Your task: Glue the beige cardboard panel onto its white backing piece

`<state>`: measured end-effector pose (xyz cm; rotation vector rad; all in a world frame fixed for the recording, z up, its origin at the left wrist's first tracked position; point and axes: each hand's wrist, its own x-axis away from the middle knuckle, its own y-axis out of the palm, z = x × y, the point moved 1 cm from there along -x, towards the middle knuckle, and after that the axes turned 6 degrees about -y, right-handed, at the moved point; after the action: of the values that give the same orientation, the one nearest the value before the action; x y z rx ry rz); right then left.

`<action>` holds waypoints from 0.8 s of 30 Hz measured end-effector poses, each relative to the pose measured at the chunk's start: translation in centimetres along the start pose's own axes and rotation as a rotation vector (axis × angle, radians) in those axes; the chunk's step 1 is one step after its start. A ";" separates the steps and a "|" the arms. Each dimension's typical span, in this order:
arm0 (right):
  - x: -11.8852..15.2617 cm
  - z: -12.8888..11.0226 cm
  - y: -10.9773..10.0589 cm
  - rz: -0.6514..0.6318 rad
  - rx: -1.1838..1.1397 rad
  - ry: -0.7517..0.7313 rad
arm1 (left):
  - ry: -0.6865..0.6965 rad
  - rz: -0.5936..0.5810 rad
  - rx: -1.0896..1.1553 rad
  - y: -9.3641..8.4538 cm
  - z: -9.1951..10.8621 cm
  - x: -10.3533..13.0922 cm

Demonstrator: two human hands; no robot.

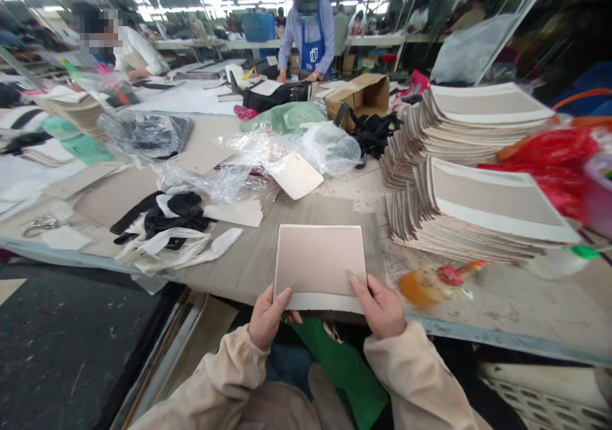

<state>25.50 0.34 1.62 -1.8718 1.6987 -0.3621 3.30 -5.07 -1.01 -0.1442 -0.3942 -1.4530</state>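
A beige rectangular panel (pixel 320 261) with a white strip along its near edge is held at the front edge of the table. My left hand (pixel 268 314) grips its near left corner, thumb on top and fingers underneath. On the opposite side, my right hand (pixel 381 307) pinches the near right part, thumb lying on the top face. Whether the panel is one layer or more, I cannot tell. To the right stands a fanned stack of similar panels (pixel 502 204), with another stack (pixel 488 105) behind it.
An orange glue pot (pixel 423 286) with a red top stands right of my hands. Black and white fabric scraps (pixel 174 226) lie left, near scissors (pixel 43 225). Clear plastic bags (pixel 329 146) and an open cardboard box (pixel 358 95) are farther back. A person in a blue apron (pixel 313 44) works opposite.
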 end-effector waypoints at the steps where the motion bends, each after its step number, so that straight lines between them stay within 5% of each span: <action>1: 0.0 -0.2 -0.1 0.013 -0.019 -0.005 | -0.005 0.008 0.011 0.0 0.1 0.0; 16: 0.9 -2.4 -1.1 0.192 -0.473 0.071 | 0.095 0.101 0.018 1.0 3.8 1.5; 24: 1.5 -2.5 -2.9 0.230 -0.469 0.110 | 0.125 0.134 -0.009 3.0 4.8 1.8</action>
<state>26.66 -1.59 5.00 -1.9664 2.1935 0.0337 5.58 -4.80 4.49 -0.0844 -0.2709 -1.3243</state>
